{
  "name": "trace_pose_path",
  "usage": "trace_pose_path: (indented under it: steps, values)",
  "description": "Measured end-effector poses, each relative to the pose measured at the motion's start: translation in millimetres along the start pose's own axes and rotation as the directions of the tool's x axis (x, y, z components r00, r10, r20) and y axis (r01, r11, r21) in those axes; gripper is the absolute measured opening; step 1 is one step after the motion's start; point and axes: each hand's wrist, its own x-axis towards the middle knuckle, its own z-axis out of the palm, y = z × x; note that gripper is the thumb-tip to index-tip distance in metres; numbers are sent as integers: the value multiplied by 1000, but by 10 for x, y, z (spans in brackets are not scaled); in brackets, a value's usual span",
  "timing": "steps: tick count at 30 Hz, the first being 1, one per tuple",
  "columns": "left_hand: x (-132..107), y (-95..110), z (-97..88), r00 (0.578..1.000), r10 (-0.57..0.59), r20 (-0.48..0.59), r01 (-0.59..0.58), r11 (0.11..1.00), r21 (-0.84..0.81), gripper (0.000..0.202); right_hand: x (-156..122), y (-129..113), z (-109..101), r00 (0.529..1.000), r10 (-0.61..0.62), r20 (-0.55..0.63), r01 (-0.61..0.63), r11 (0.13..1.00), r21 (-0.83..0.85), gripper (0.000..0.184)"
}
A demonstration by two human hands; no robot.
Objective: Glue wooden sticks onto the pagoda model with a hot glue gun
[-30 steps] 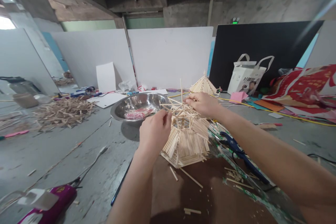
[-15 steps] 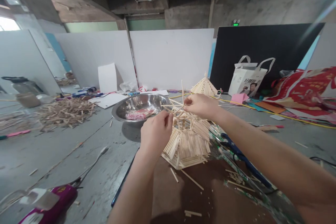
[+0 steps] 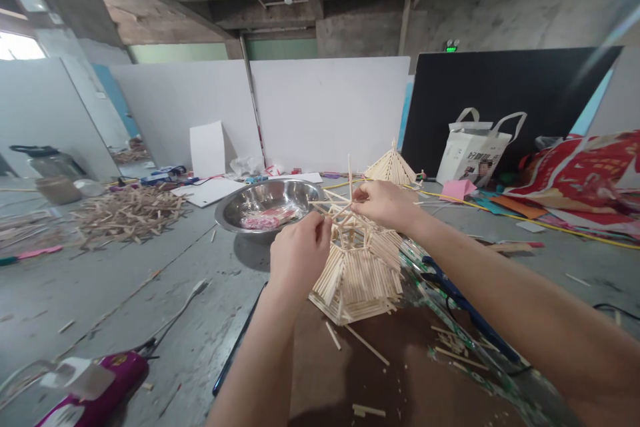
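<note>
Ringed by craft supplies on a concrete floor, a tiered model [image 3: 357, 273] of thin wooden sticks stands at centre on a brown board [image 3: 320, 380], between a person's two bare hands. A steel bowl [image 3: 225, 219] holding plastic packets sits just beyond the left hand [image 3: 301, 247], which hides part of its near rim; a heap of sticks [image 3: 133, 213] spreads farther left, above a purple power strip [image 3: 120, 373]. Behind the model rises a cone-shaped stick roof [image 3: 391, 168], with a white tote bag [image 3: 465, 157] to its right. A blue-handled tool [image 3: 470, 310] lies beside the right forearm. The left fingers curl at the model's upper edge; whether they grip a stick cannot be told. The right hand [image 3: 387, 203] reaches in from the side, thumb and forefinger pinching an upright stick [image 3: 349, 177] near its lower end.
</note>
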Motion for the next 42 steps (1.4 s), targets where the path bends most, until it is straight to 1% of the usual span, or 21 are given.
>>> trace_pose_path:
  steps: [15,42]
  values:
    - [-3,-6,7,1000,7,-8,-7,1000,-21,28,7,20,41,1000,5,-22,-5,1000,-22,20]
    - [11,-3,3,1000,8,-3,-8,999,-47,28,3,25,47,999,-7,-32,6,1000,-30,19]
